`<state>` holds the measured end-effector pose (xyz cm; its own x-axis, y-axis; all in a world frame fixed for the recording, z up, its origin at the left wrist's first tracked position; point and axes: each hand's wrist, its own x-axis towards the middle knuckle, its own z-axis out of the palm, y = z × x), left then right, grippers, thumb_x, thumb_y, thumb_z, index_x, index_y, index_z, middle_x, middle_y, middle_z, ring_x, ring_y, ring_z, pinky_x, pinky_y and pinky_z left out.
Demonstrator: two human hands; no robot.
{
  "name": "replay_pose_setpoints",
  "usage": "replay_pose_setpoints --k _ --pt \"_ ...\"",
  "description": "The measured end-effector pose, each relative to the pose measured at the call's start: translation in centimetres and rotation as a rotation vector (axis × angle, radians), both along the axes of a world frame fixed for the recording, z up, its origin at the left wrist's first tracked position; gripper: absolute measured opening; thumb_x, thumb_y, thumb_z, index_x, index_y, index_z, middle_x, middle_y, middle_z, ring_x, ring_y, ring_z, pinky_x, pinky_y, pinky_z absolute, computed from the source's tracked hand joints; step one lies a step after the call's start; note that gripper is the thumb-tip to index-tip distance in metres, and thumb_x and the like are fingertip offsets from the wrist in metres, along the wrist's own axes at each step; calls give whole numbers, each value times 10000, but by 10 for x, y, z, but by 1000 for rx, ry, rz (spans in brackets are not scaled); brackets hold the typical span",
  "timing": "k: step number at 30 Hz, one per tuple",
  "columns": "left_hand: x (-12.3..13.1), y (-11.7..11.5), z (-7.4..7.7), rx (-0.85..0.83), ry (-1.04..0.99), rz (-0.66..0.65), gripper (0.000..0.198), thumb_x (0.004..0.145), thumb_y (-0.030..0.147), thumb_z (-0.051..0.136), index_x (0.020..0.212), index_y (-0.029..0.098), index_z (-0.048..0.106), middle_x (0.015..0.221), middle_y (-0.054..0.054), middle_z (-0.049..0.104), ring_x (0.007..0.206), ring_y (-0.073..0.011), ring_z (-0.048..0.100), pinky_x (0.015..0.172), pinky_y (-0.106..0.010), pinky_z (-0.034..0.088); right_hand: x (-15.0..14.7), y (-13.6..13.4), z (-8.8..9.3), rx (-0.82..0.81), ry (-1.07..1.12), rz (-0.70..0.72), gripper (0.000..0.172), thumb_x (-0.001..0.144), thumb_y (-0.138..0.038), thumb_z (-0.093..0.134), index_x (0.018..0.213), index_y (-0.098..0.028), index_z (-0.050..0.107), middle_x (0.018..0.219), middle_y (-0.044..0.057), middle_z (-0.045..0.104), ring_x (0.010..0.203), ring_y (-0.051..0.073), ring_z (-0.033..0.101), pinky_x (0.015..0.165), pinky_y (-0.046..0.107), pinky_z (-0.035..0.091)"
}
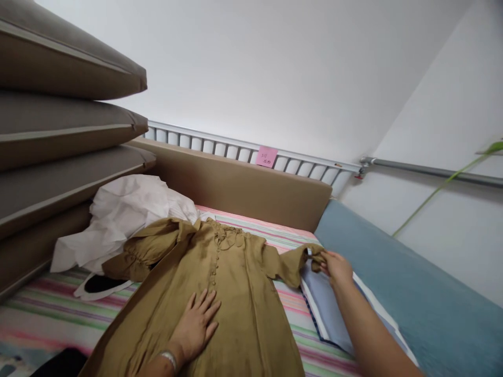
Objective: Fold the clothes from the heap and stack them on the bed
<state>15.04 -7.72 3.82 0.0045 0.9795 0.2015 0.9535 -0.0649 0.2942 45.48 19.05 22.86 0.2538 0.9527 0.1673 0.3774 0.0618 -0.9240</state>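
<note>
An olive garment [236,314] with a row of small buttons and a tied neckline lies spread out, its neck toward the wall. My left hand [196,322] rests flat on its front, fingers spread, a bracelet on the wrist. At the right, my right hand [334,266] pinches the cuff end of one sleeve [291,266], which is drawn out sideways. The other sleeve [153,248] lies puffed and bent at the left, beside a crumpled white cloth [126,209].
The garment lies on a striped sheet [306,335]. Folded blue cloth [328,303] is under my right forearm. Grey-brown cushions [66,125] are stacked at left. A tan board [236,183] and radiator [196,144] with a pink note [266,156] stand behind; a teal surface [412,277] is at right.
</note>
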Motion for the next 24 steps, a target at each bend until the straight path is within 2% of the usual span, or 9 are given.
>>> replay_pose_setpoints --k 4,7,10,12,15,16,18,21,24 --pt "0 0 0 -1 -4 -4 478 897 458 360 1362 347 351 1473 -28 303 1355 -271 238 1089 -531 178 -56 -16 46 44 212 64 256 663 -314 562 846 -137 591 502 -46 527 399 69 444 454 222 461" --pt "0 0 0 3 11 2 475 897 459 354 1360 348 356 1470 -24 311 1351 -269 251 1086 -529 187 -111 -48 71 95 284 244 259 652 -309 602 839 -131 608 647 -14 604 481 62 494 478 193 461" --pt "0 0 2 1 25 6 476 897 461 351 1361 351 352 1469 -22 314 1348 -269 257 1079 -530 202 -170 -94 89 116 318 521 269 649 -305 644 860 -140 638 870 28 661 670 99 600 616 225 519" --pt "0 1 3 3 28 6 477 896 451 360 1361 346 355 1467 -24 319 1349 -268 255 1081 -524 199 -203 -123 96 110 360 767 423 634 -309 683 1031 -184 607 1021 37 658 806 136 633 717 281 538" --pt "1 1 3 -4 27 2 471 894 433 372 1354 334 373 1462 -25 331 1351 -265 246 1086 -514 188 -225 -149 92 142 411 1197 761 669 -333 690 1338 -304 329 1400 70 410 1066 170 573 881 356 490" --pt "0 1 3 -5 27 2 468 894 430 374 1352 331 379 1460 -26 334 1351 -265 247 1086 -512 188 -222 -152 83 153 377 1233 780 692 -340 673 1363 -323 275 1450 73 330 1113 175 546 916 371 467" --pt "0 1 2 4 27 2 467 893 427 377 1350 328 384 1458 -27 338 1349 -265 251 1082 -509 196 -199 -149 50 152 227 1123 679 729 -348 624 1341 -302 333 1448 75 337 1142 188 529 953 393 437" --pt "-1 1 0 32 25 -6 467 892 432 377 1347 327 387 1461 -23 333 1347 -268 252 1078 -509 203 -123 -138 -30 67 -64 822 475 712 -360 571 1164 -218 543 1255 87 562 1108 226 558 960 431 428" --pt "-1 1 -1 37 22 -10 463 894 438 368 1342 325 393 1459 -19 337 1343 -271 261 1078 -514 190 -25 -141 -116 -52 -259 447 392 651 -401 520 970 -201 628 1075 95 669 999 245 623 903 412 472"
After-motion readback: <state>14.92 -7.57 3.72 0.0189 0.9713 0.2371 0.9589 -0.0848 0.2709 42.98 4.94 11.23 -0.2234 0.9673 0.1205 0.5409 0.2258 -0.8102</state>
